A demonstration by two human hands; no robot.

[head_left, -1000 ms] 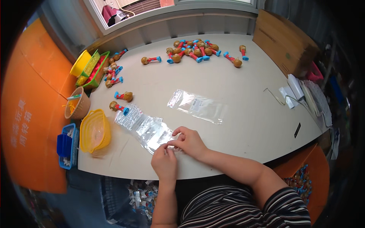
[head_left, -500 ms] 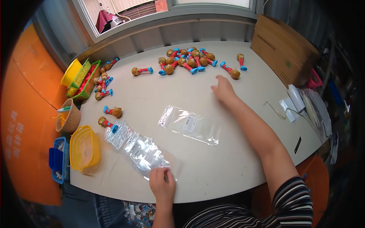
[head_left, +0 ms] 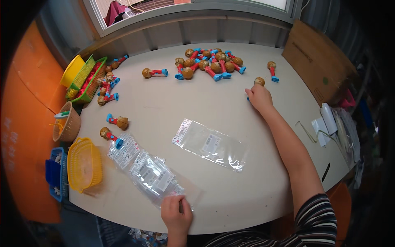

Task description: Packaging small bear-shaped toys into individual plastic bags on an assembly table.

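My right hand is closed round a small toy with a round brown head at the right of the table; a bit of its blue end shows beside the fingers, the rest is hidden. Fingers curled, my left hand rests by the lower end of a stack of clear printed plastic bags near the front edge; whether it pinches anything is hidden. Between the hands lies a single clear bag, flat, with a white label. Several similar toys, red-bodied with blue ends, lie heaped at the far side.
More toys lie at the left beside a green basket. Below it stand a tan basket, a yellow basket and a blue basket. A cardboard box, papers and a black strip are at the right.
My right hand has come down onto a toy at the right and closed round it. My left hand stays by the bag stack. The whole view has shifted slightly.
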